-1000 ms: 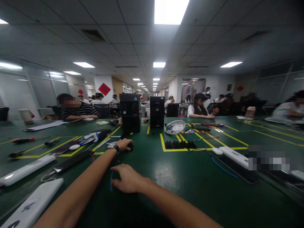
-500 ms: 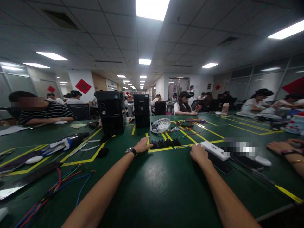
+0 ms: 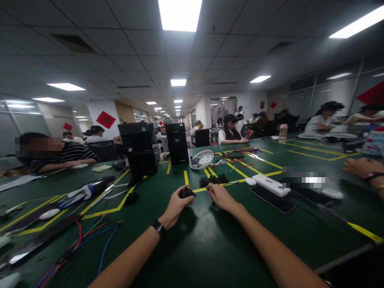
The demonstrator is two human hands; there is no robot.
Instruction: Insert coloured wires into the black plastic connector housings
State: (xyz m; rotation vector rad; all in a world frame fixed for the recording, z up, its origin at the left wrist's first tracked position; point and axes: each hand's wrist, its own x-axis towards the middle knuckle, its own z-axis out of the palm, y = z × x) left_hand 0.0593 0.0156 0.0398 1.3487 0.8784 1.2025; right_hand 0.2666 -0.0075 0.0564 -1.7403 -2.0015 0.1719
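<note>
Head view: my left hand (image 3: 175, 205) grips a black part (image 3: 186, 193); right hand (image 3: 221, 196), grip I cannot tell, near black row (image 3: 217, 179); table (image 3: 204, 250) open toward me.

Left hand (image 3: 176, 205) and right hand (image 3: 221, 197) bare, ungloved. Left forearm (image 3: 132, 256) and right forearm (image 3: 267, 240) bare too, slim, narrowing toward wrists. Wristwatch (image 3: 158, 228) on left wrist: dark strap, dark face (details too small to read), pale glint along casing.
</note>
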